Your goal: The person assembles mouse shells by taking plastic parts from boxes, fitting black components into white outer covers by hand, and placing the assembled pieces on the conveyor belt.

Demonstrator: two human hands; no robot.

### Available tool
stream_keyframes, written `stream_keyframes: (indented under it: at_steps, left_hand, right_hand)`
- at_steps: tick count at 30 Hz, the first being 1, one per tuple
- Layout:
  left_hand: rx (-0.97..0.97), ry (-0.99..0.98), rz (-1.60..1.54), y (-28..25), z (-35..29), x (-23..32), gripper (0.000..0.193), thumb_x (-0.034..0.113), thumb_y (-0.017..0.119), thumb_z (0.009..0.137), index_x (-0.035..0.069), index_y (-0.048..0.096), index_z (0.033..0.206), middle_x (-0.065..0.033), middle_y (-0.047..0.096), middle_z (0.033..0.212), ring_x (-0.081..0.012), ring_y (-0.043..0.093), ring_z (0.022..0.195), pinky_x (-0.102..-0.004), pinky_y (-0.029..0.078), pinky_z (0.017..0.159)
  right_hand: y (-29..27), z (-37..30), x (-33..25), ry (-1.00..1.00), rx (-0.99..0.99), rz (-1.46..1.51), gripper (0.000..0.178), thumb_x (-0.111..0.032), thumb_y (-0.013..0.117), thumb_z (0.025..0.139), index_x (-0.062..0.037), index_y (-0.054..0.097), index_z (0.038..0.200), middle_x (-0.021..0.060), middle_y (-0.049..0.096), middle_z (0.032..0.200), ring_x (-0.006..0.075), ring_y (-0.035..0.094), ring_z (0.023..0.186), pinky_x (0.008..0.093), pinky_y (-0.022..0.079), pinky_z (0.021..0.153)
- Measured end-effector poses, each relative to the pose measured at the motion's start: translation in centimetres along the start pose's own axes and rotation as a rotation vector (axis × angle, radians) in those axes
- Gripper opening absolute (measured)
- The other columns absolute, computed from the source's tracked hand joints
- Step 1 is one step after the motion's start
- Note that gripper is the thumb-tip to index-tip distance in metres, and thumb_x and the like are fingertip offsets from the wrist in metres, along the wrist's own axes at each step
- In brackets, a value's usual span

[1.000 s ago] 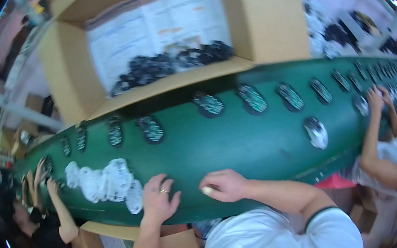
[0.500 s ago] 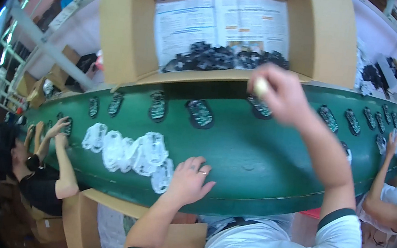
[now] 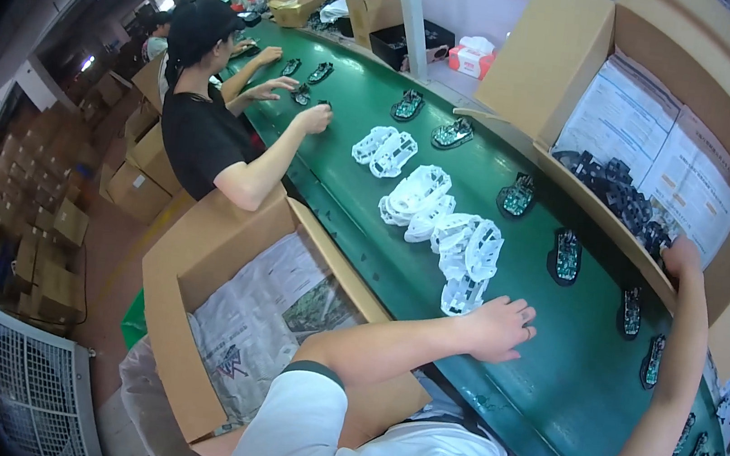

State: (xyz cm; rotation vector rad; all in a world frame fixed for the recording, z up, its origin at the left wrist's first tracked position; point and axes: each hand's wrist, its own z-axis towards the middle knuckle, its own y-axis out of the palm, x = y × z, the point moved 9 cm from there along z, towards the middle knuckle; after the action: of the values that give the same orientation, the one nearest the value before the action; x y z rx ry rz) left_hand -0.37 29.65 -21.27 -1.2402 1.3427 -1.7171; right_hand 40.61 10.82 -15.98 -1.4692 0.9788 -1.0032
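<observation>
My left hand (image 3: 501, 329) lies on the green work surface (image 3: 546, 387), fingers stretched out and nothing under them that I can see. Just beside it is a cluster of white plastic shells (image 3: 470, 246), some overlapping. My right hand (image 3: 682, 258) reaches over the near wall of a cardboard box (image 3: 547, 41), at the edge of a heap of small black plastic parts (image 3: 612, 185). Its fingertips are partly hidden there, so whether they grip a part is unclear. Black shells with green circuit boards (image 3: 567, 257) lie in a row between the box and the white shells.
Another open cardboard box (image 3: 170, 332), lined with plastic, stands at the near left against the surface's edge. Beyond it a person in black (image 3: 204, 126) handles similar parts. A post (image 3: 411, 20) and a pink tissue box (image 3: 470, 62) stand along the far side.
The view has swung left. My right hand, earlier above a circuit-board shell with a pale rounded thing in it, has moved to the black parts in the box. My left hand stays near the white shells.
</observation>
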Motion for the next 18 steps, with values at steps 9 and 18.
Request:
stream_keyframes:
  at_steps: [9, 18]
  left_hand:
    - [0.113, 0.191, -0.242, -1.5, -2.4, 1.2, 0.038, 0.034, 0.074, 0.086, 0.008, 0.070, 0.114, -0.0116, 0.065, 0.116, -0.0299, 0.062, 0.108, -0.0430, 0.050, 0.094]
    - [0.160, -0.118, 0.218, -5.4, -2.6, -1.2, 0.054, 0.035, 0.076, 0.085, 0.008, 0.064, 0.130, -0.0220, 0.057, 0.137, -0.0403, 0.051, 0.133, -0.0523, 0.040, 0.113]
  right_hand:
    - [-5.7, -24.5, -3.1, -0.398, 0.782, 1.065, 0.006, -0.007, 0.058, 0.098, -0.0018, 0.055, 0.097, 0.0056, 0.053, 0.093, 0.0164, 0.050, 0.086, 0.0303, 0.045, 0.082]
    - [3.8, -33.5, -5.8, -0.344, 0.410, 0.817, 0.031, 0.000, 0.067, 0.084, 0.0010, 0.062, 0.115, 0.0208, 0.062, 0.113, 0.0419, 0.062, 0.105, 0.0451, 0.052, 0.093]
